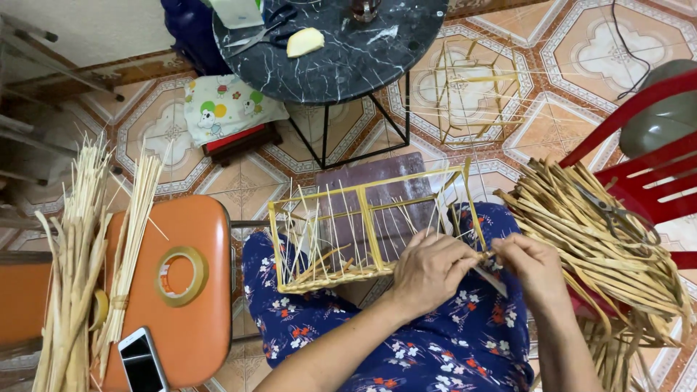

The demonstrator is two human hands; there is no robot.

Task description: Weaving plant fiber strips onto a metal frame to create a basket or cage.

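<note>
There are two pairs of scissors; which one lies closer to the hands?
The scissors on the pile of strips beside the right hand; the other pair lies far away on the round table.

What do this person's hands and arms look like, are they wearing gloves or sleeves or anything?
No gloves: both the left hand and the right hand are bare, and no rings, watch or bracelets show. The forearms are uncovered too, with no sleeve reaching into view. The only clothing visible is a dark blue garment with a small white and red flower print, over the lap below the arms.
</note>
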